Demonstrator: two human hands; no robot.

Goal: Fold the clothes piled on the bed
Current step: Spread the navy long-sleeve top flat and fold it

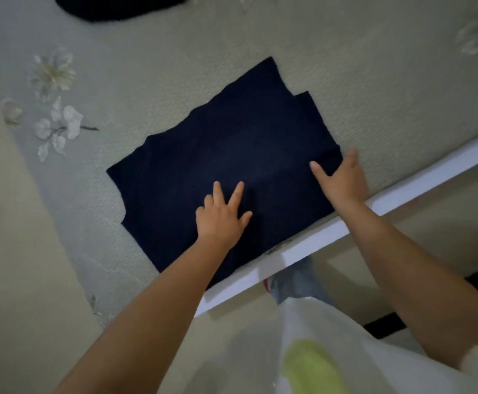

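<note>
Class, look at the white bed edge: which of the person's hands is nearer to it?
Right. The right hand grips the navy garment beside the white bed edge; the left hand presses mid-cloth, farther in.

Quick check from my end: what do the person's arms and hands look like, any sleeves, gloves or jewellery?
Both forearms are bare, with no sleeves reaching them. The left hand and right hand wear no gloves; no rings, watch or bracelets show. A white garment covers the torso.
</note>
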